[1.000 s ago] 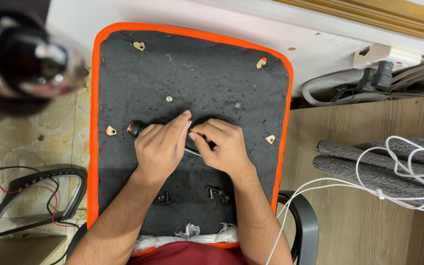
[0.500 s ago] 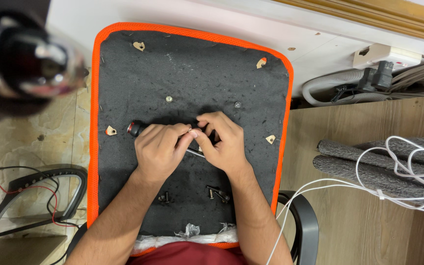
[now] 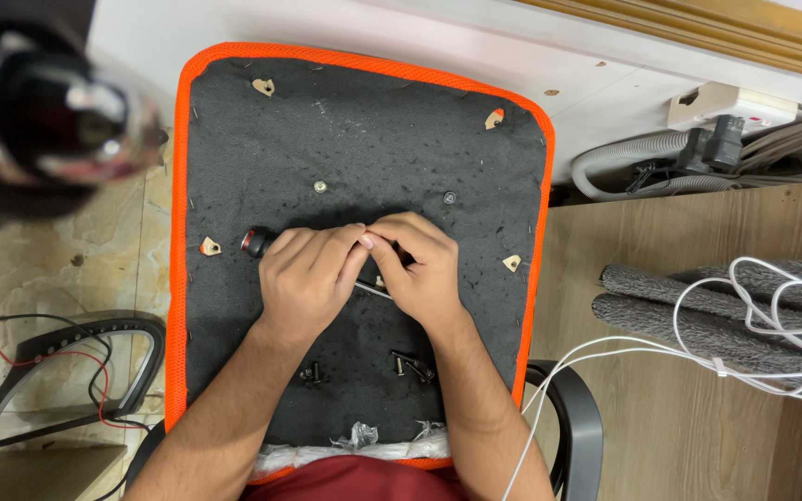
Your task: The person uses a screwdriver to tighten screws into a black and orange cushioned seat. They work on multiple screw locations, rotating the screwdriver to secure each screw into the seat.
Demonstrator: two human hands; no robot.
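1. Head view, looking straight down: I see a chair seat pan [image 3: 364, 121] lying upside down, its underside covered in dark grey felt with a bright orange mesh edge all round.
2. My left hand [image 3: 306, 278] is curled shut around a screwdriver [image 3: 257, 242] — only its black handle end with a red ring shows, poking out to the left of the knuckles.
3. A thin metal shaft [image 3: 375, 291] shows in the gap between the two hands, lying low across the felt.
4. My right hand [image 3: 424, 269] is folded in against the left, fingertips pinched at the point where thumb and forefinger of both hands meet; I cannot tell what, if anything, sits under those fingertips.
5. Both hands rest on the middle of the seat pan, touching each other.
6. Near my wrists lie loose black screws [image 3: 412, 366] on the felt, in two small clusters.
7. A silver bolt hole [image 3: 320, 186] sits above the hands, well apart from them.
8. To the left, on the stone floor, lies a black chair armrest [image 3: 67, 380] with red and black wires across it.
9. To the right, a white cable [image 3: 772, 315] loops over grey cloth on a wooden floor.
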